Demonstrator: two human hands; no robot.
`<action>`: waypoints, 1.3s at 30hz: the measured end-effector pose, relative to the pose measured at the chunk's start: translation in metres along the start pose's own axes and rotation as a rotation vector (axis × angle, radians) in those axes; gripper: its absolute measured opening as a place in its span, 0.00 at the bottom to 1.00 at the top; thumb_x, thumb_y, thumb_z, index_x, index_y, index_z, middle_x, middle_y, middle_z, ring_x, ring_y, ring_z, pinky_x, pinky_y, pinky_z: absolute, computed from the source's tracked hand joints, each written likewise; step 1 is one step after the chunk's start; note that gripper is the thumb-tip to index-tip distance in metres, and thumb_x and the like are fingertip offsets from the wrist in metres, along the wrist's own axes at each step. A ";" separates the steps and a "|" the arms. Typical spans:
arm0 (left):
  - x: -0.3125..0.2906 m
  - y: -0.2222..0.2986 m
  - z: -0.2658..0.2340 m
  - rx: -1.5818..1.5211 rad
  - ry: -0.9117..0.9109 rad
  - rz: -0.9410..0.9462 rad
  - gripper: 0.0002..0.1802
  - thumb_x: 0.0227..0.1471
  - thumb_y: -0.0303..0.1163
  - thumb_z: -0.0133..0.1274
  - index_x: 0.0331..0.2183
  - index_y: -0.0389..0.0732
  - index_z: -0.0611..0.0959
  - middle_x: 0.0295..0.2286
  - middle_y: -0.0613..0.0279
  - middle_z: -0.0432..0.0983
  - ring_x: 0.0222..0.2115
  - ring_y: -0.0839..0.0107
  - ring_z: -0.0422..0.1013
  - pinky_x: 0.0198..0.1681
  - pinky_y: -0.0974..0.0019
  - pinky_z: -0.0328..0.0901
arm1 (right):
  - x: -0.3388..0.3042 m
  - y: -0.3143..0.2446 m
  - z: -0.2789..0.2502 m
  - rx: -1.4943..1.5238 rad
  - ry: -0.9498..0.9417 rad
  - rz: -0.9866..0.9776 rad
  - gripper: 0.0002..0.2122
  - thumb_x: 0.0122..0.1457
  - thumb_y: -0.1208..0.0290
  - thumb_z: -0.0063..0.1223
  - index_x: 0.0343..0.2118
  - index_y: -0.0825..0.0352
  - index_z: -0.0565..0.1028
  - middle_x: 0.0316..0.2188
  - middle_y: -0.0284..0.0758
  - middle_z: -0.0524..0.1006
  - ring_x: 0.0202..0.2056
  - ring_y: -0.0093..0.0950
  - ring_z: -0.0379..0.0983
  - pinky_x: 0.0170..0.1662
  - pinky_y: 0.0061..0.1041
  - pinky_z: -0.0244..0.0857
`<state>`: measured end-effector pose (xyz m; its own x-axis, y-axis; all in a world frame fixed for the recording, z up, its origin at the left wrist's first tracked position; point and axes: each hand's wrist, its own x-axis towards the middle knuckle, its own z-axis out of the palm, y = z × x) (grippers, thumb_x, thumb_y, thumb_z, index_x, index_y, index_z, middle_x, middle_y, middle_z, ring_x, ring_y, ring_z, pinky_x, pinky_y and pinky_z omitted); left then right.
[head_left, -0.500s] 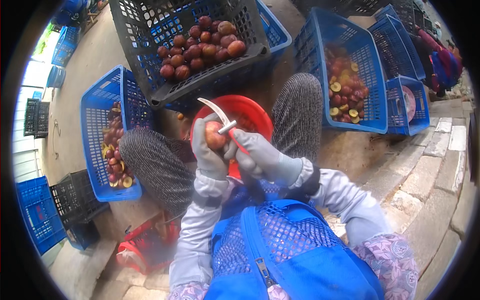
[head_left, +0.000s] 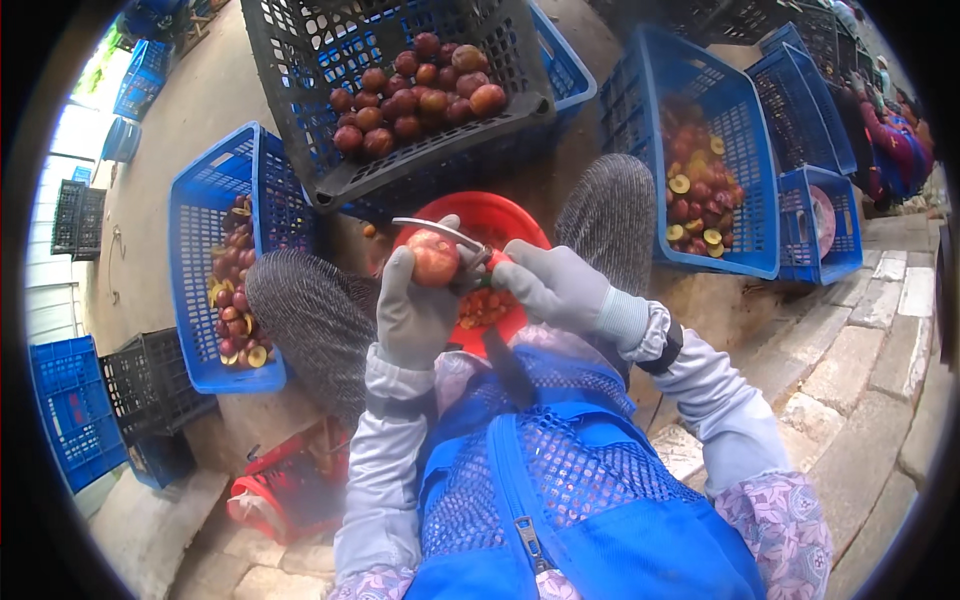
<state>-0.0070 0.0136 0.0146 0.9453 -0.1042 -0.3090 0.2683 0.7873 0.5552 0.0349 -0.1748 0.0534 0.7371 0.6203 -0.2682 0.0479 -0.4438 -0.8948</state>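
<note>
Red basin [head_left: 522, 216] partly hidden behind both gloved hands; the small pieces [head_left: 484, 308] inside it are hard to make out individually. Black crate [head_left: 430, 150] cut off at the upper edge. Left hand [head_left: 412, 312]: fingers clamped on a reddish fruit [head_left: 434, 260] above the basin, some concealed. Right hand [head_left: 565, 287]: fingers closed round the red-handled knife [head_left: 430, 225], its blade along the fruit's upper side, depth of contact indiscernible
</note>
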 end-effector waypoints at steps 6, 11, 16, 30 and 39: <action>0.000 -0.002 -0.004 -0.002 0.028 0.013 0.40 0.54 0.57 0.38 0.51 0.28 0.64 0.34 0.54 0.75 0.34 0.66 0.71 0.43 0.62 0.62 | 0.001 0.002 0.013 -0.097 0.026 -0.073 0.16 0.63 0.54 0.35 0.30 0.64 0.65 0.17 0.45 0.70 0.25 0.46 0.71 0.26 0.39 0.62; 0.000 -0.002 -0.006 -0.004 0.032 0.017 0.40 0.54 0.57 0.38 0.51 0.28 0.65 0.33 0.54 0.75 0.33 0.66 0.71 0.42 0.63 0.62 | -0.002 -0.008 0.011 -0.055 -0.005 0.010 0.16 0.62 0.55 0.36 0.30 0.64 0.65 0.18 0.45 0.72 0.25 0.46 0.72 0.27 0.40 0.63; -0.005 0.000 0.004 0.082 0.029 0.029 0.35 0.56 0.52 0.40 0.51 0.29 0.66 0.37 0.53 0.74 0.36 0.66 0.70 0.45 0.62 0.62 | -0.004 -0.006 0.011 -0.156 -0.012 -0.005 0.15 0.63 0.56 0.36 0.30 0.65 0.65 0.18 0.45 0.72 0.25 0.46 0.72 0.27 0.40 0.64; -0.009 -0.002 0.008 0.384 -0.002 -0.063 0.16 0.52 0.33 0.51 0.40 0.34 0.72 0.36 0.56 0.74 0.38 0.68 0.72 0.43 0.66 0.67 | 0.000 0.039 0.010 -0.198 -0.089 -0.212 0.13 0.62 0.58 0.38 0.34 0.64 0.64 0.17 0.44 0.70 0.22 0.45 0.71 0.24 0.38 0.63; -0.005 -0.018 0.013 -0.123 0.148 -0.059 0.22 0.55 0.38 0.46 0.46 0.32 0.70 0.38 0.49 0.74 0.42 0.64 0.71 0.49 0.62 0.63 | 0.010 0.044 0.036 0.036 0.011 -0.150 0.13 0.63 0.57 0.36 0.33 0.65 0.64 0.17 0.45 0.70 0.22 0.46 0.71 0.25 0.39 0.63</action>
<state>-0.0143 -0.0075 0.0162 0.8884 -0.0692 -0.4539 0.2896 0.8516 0.4369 0.0201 -0.1646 -0.0015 0.7306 0.6708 -0.1271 0.1335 -0.3229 -0.9370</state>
